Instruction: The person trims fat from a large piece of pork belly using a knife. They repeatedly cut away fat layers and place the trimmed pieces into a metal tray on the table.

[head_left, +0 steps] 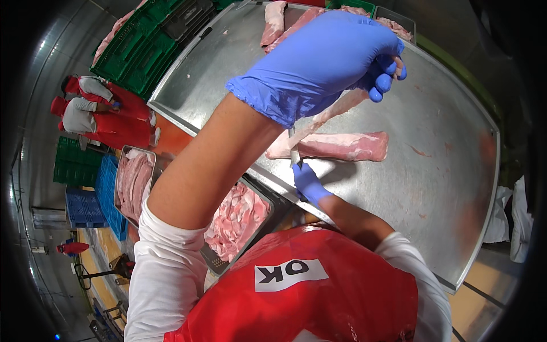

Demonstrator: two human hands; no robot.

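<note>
My left hand [359, 51], in a blue glove, is raised over the steel table [444, 171] with its fingers closed on the end of a pale strip of fat [336, 114]. The strip runs down to a long pink piece of meat [347, 146] lying on the table. My right hand [307, 182], also gloved in blue, grips a knife [295, 154], whose blade is at the left part of that piece, under the strip. More long meat pieces [275, 20] lie at the far edge of the table, partly behind my left hand.
Green crates [125, 51] stand beside the table's far left. A bin of trimmings [236, 228] and a tray of meat pieces [135, 182] are at the lower left. Two co-workers [108, 125] in red aprons work at left, near blue pallets [85, 211]. A pallet jack [97, 273] stands farther back.
</note>
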